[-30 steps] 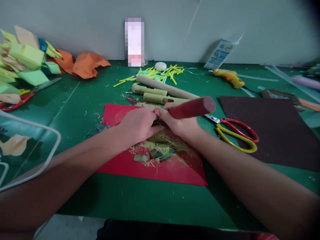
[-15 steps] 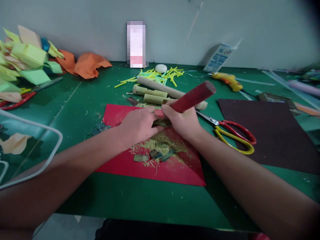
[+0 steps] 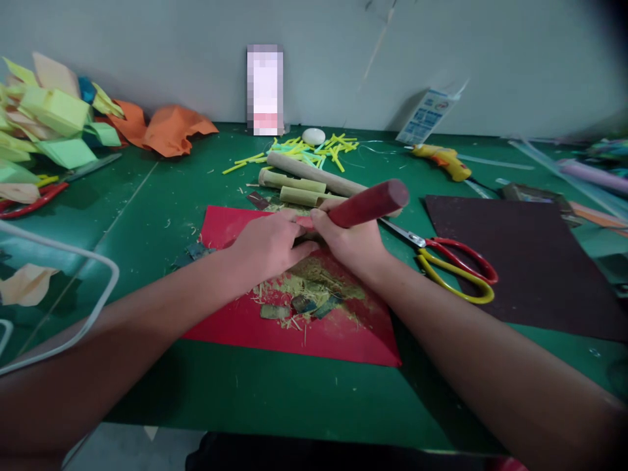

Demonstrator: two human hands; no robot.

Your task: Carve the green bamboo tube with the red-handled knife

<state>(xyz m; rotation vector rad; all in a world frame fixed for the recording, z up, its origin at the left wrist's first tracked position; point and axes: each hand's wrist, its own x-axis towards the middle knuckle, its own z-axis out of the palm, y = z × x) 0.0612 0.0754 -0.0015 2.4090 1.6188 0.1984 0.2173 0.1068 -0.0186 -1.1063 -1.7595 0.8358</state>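
Note:
My right hand (image 3: 350, 242) is wrapped round a thick red handle (image 3: 370, 204) that slants up to the right; its working end is hidden between my hands. My left hand (image 3: 267, 248) is closed over a small piece that its fingers mostly hide, so I cannot make it out. Both hands meet over the upper part of a red sheet (image 3: 220, 327). Shavings and sawdust (image 3: 314, 278) lie on the sheet below them, with dark flat chips (image 3: 275, 311). Just beyond the hands are cut bamboo tubes (image 3: 299, 196) and a long wooden stick (image 3: 318, 173).
Scissors (image 3: 456, 261) with red and yellow handles lie to the right, partly on a dark board (image 3: 530, 261). Behind are yellow-green strips (image 3: 338, 147), a yellow glue gun (image 3: 444, 161) and a propped phone (image 3: 265, 91). Folded papers (image 3: 59, 111) and a white wire frame (image 3: 105, 288) are at left.
The red handle has tipped lower, its top end moving down and slightly left. My left fingers have drawn closer together over the piece. The view has shifted slightly.

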